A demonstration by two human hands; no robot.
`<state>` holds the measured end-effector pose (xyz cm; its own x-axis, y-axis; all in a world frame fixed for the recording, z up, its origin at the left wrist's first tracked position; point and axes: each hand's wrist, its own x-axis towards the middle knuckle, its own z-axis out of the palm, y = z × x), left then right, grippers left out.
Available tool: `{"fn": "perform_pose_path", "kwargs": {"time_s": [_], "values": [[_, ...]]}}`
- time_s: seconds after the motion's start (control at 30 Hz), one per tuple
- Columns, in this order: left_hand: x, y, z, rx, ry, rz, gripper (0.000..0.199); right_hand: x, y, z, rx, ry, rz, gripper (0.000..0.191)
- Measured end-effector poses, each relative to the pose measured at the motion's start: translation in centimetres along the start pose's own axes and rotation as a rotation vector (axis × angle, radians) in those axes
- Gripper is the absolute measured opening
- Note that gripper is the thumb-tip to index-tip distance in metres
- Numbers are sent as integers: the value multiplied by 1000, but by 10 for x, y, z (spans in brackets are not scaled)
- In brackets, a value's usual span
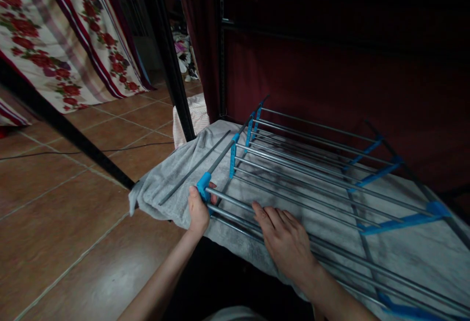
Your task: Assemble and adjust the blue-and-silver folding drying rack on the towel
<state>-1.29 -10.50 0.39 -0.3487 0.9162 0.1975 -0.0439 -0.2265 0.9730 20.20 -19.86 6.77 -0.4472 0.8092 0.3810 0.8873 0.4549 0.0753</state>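
Pinch of left hand (199,212) on blue connector (203,186), seven o'clock; right hand (284,238) over rods (229,198), five o'clock, closure unclear. From centre towards four, metal rack (330,177) above grey cloth (165,174): probably light, stiff, slick-rodded; best held by joints.

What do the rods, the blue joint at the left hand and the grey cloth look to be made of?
Rods: metal, probably steel, smooth with bright highlights.
Blue joint: likely moulded plastic, from its even colour and rounded form.
Grey cloth: soft fabric, perhaps fleece, judging by its fuzzy surface and folds.
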Motion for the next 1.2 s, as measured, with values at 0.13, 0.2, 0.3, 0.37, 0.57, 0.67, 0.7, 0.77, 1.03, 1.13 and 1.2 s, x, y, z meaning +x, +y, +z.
{"fn": "perform_pose_path", "kwargs": {"time_s": [0.13,0.2,0.3,0.37,0.57,0.67,0.7,0.77,1.03,1.13,1.2], "values": [[6,1,-2,19,18,113,72,1,1,-1,-2,35,-11,43],[9,2,-2,32,-16,144,72,1,2,-2,-3,71,-21,42],[9,4,-4,62,-60,149,71,1,1,-2,-2,104,-42,40],[7,5,-7,78,-85,150,68,1,1,-3,1,101,-49,40],[-2,6,-21,61,-141,162,47,3,2,-5,11,101,-63,39],[-7,1,-25,21,-150,114,46,4,2,-5,8,109,-65,39],[-8,-1,-25,-2,-149,94,47,4,2,-5,8,110,-64,39],[-8,-1,-23,-53,-149,63,48,4,2,-5,11,115,-62,39],[9,26,-13,-183,-186,-18,64,4,2,-7,9,118,-64,39],[12,35,-9,-209,-196,-146,72,5,3,-6,-2,111,-59,41],[12,38,-7,-166,-178,-177,68,5,3,-5,-5,115,-57,41]]}}
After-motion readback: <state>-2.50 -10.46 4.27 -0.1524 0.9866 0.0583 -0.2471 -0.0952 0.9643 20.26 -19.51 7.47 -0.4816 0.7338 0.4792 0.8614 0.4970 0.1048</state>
